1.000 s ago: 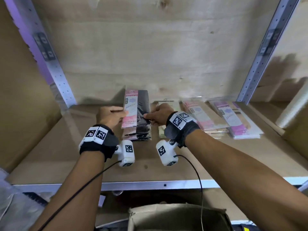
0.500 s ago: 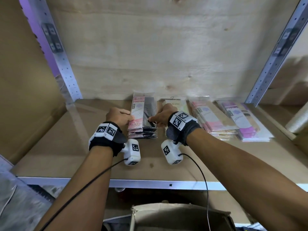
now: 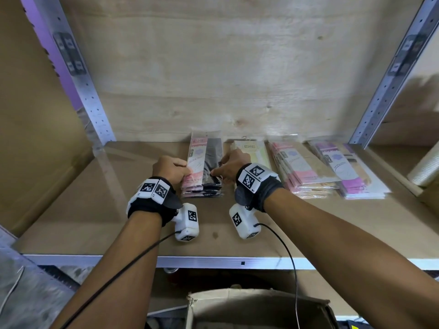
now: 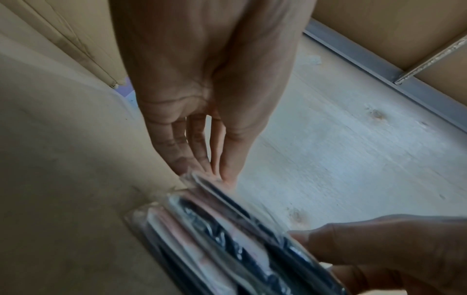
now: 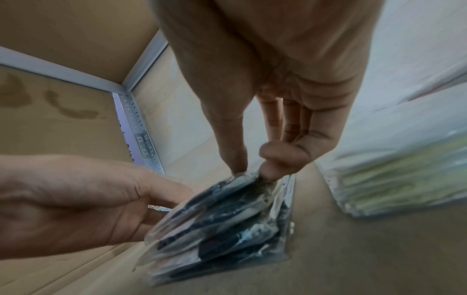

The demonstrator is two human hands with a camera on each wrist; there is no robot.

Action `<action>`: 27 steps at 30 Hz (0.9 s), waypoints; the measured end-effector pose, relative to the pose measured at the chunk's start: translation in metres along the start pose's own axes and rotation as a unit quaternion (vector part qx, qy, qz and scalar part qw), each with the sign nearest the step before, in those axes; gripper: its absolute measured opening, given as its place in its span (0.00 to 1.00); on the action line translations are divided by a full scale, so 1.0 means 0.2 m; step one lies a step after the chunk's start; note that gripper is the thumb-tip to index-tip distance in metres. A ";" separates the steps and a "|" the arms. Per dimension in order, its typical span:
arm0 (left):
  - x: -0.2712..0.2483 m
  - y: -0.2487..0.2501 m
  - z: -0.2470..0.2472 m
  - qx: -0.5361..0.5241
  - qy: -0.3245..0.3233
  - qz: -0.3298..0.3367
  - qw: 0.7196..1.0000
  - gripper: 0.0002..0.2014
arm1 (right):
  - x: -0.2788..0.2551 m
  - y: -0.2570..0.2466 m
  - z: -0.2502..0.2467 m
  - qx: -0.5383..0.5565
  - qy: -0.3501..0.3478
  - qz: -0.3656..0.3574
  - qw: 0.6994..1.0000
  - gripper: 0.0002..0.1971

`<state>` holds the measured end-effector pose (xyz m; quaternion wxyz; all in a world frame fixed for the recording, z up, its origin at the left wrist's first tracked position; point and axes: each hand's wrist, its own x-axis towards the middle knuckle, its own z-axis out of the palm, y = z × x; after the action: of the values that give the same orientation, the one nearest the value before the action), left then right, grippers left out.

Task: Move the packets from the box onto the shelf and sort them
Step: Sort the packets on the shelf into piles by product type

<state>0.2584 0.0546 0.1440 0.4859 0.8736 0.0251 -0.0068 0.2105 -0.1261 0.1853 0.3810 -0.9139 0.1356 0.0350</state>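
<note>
A stack of pink-and-black packets [image 3: 204, 172] lies on the wooden shelf [image 3: 95, 210], left of three other stacks. My left hand [image 3: 187, 170] pinches the top packet's left edge, thumb above and fingers below [image 4: 215, 173]. At the right edge my right hand [image 3: 215, 170] pinches the same packet between thumb and forefinger [image 5: 252, 169]. The top packet [image 5: 222, 201] rests flat on its stack. The cardboard box [image 3: 256, 307] stands open below the shelf, its inside hidden.
Right of the hands lie a cream-and-yellow stack [image 3: 254, 150], a pink-and-tan stack [image 3: 301, 172] and a purple stack [image 3: 344, 169]. Metal uprights [image 3: 78, 74] frame the bay. A white roll [image 3: 425, 167] sits at far right. Bare shelf board lies to the left.
Both hands have lowered the pink-and-black packet from a raised, tilted hold down onto its stack and pushed it a little toward the back wall.
</note>
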 end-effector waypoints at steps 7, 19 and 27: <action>-0.07 0.10 -0.06 0.082 0.023 0.004 0.996 0.24 | -0.02 0.03 -0.07 -0.044 0.003 -0.046 0.998 0.26; -0.48 0.76 0.47 -0.002 -0.119 0.145 0.982 0.21 | -0.29 0.68 -0.81 0.061 0.261 -0.032 0.963 0.10; -0.58 0.87 0.85 -0.002 -0.212 0.061 0.975 0.15 | -0.29 0.91 -0.87 0.037 0.180 0.025 0.983 0.18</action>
<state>0.1544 -0.1857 0.2064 0.4814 0.8512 -0.1316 -0.1623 0.0968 -0.3586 0.1924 0.3827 -0.8869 0.2261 -0.1257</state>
